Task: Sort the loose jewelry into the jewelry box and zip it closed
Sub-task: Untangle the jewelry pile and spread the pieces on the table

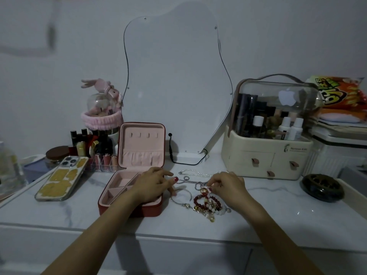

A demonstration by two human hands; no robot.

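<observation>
Open jewelry box (pixel 127 187) is covered by loosely curled left hand (pixel 153 184), nothing held; gold ring (pixel 204 190) is pinched by right hand (pixel 228 187) over jewelry pile (pixel 206 205) mid-table (pixel 278 211).

Red jewelry box (pixel 139 210) with pink lining, open, lid upright at the far side, base divided into compartments, left of centre on the marble top. Just right: loose jewelry (pixel 204 203) in a tangle, red bead bracelets nearest, silver chains beyond, pearl strand (pixel 195 172) farthest.
</observation>
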